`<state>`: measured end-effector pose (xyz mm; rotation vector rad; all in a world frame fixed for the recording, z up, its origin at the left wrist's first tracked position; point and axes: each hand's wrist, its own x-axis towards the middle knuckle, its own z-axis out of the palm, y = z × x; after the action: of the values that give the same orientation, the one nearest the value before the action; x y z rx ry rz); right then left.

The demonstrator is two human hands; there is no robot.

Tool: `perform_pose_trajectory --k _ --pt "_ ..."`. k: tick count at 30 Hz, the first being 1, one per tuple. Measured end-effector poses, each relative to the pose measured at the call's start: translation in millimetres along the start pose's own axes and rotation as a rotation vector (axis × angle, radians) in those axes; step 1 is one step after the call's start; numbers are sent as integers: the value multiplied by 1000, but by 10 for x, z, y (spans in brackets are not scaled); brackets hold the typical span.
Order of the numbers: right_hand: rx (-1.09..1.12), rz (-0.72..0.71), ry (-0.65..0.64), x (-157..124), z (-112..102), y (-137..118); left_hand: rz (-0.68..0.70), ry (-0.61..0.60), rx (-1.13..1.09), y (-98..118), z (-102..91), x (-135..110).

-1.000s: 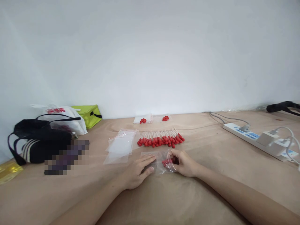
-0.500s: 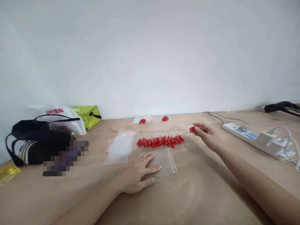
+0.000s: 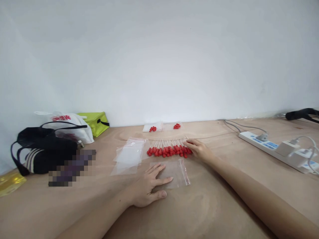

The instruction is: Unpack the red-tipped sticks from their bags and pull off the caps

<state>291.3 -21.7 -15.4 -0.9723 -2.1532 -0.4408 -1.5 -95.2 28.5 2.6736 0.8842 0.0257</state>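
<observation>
My left hand (image 3: pixel 152 186) lies flat with its fingers spread, pressing on a clear zip bag (image 3: pixel 175 174) on the table. Beyond it runs a row of pale thin sticks with fat red tips (image 3: pixel 168 151), the tips toward me. At the right end of that row, my right hand (image 3: pixel 199 149) has its fingers closed around red-tipped sticks; its thumb and how many it grips are hidden. Left of the row is a small stack of clear zip bags (image 3: pixel 129 156). Two bags behind the row hold red-tipped sticks (image 3: pixel 153 129).
A white power strip (image 3: pixel 271 147) with plugs and cables lies at the right. On the left are a black bag (image 3: pixel 47 152), a white plastic bag (image 3: pixel 74 131), a green box-shaped bag (image 3: pixel 94 122) and a blurred dark object (image 3: pixel 72 169). A wall stands behind the table.
My right hand has moved left and down, from beside the row with red-tipped sticks between its fingers, to the row's right end. My left hand stays on the bag.
</observation>
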Motion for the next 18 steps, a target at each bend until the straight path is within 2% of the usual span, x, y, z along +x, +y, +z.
perform_pose_trajectory --k 5,7,10,14,18 --pt "-55 11 -80 -43 -76 -43 15 38 1 -22 35 -10" --pt "-75 56 -67 -65 -85 -57 23 90 11 -37 67 -10" --pt "-66 156 27 -101 -54 -66 -20 284 35 -70 121 17" --pt "-33 301 185 -135 -15 -103 -190 577 -8 -138 152 100" --pt "51 325 248 -135 -77 -292 -340 667 -70 -217 132 170"
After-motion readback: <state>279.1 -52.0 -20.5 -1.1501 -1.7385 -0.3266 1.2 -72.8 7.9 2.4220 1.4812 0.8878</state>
